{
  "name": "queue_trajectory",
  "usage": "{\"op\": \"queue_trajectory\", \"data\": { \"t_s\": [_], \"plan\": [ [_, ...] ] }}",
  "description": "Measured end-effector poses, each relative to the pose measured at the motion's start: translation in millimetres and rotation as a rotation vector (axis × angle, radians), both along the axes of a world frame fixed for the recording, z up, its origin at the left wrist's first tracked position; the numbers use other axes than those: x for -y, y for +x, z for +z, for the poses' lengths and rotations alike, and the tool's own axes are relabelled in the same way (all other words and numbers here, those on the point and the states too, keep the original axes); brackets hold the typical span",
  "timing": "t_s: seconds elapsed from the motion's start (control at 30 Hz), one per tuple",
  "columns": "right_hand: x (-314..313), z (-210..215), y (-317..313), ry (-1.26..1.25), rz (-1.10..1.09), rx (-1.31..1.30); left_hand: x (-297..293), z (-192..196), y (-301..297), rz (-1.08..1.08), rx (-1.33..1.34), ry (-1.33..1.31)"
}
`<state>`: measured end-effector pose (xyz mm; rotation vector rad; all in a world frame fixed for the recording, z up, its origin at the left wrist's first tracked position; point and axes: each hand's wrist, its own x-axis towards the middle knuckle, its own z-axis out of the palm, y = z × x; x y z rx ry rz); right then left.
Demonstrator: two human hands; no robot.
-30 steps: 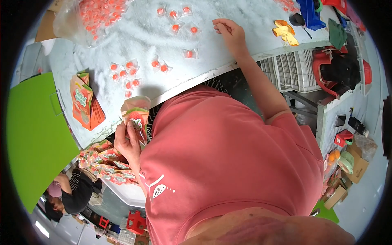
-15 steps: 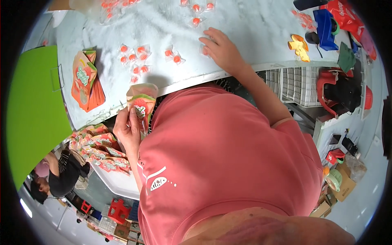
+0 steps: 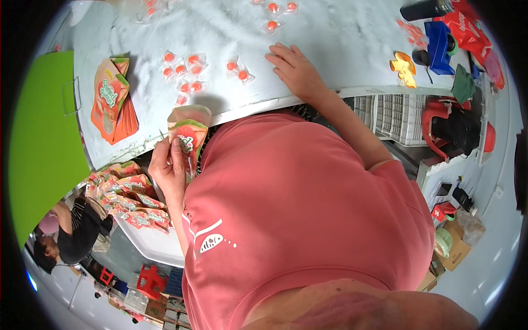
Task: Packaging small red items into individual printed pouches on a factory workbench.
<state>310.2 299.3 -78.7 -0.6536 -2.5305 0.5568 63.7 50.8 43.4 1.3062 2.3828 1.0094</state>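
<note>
At the table's near edge my left hand pinches a printed red and green candy pouch, thumb in front, its pale mouth facing the table. My right hand lies palm down on the table, fingers stretched out and slightly apart; what is under the palm is hidden. Between the hands lie a pair of wrapped red candies and, left of them, a cluster of clear-wrapped red candies. Beyond my right fingertips sit a few more wrapped candies. A stack of flat pouches rests at the table's left.
Beside my left forearm, a white tray holds several filled pouches. A green panel stands at the left. To the right are a yellow object, a blue bin and white baskets. Another person is at lower left.
A wrapped candy seen at my right fingertips is now out of sight, and that hand has drawn slightly nearer the table edge. My left hand still holds the pouch. The view has shifted slightly.
</note>
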Motion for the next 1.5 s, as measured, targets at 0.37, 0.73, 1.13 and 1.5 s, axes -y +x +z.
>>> {"op": "queue_trajectory", "data": {
  "t_s": [0.37,0.73,1.13,1.5],
  "plan": [
    [18,27,-42,0.267,0.095,0.087,-1,-6,0,0.014,0.039,0.010],
    [2,5,-1,0.071,-0.003,0.023,-1,-7,-2,0.047,0.073,-0.010],
    [-88,-5,-31,0.451,-0.053,0.035,0,-4,0,0.002,-0.015,0.013],
    [-128,-3,-42,0.050,-0.280,-0.301,0,-3,-1,0.016,-0.012,0.012]
  ]
}}
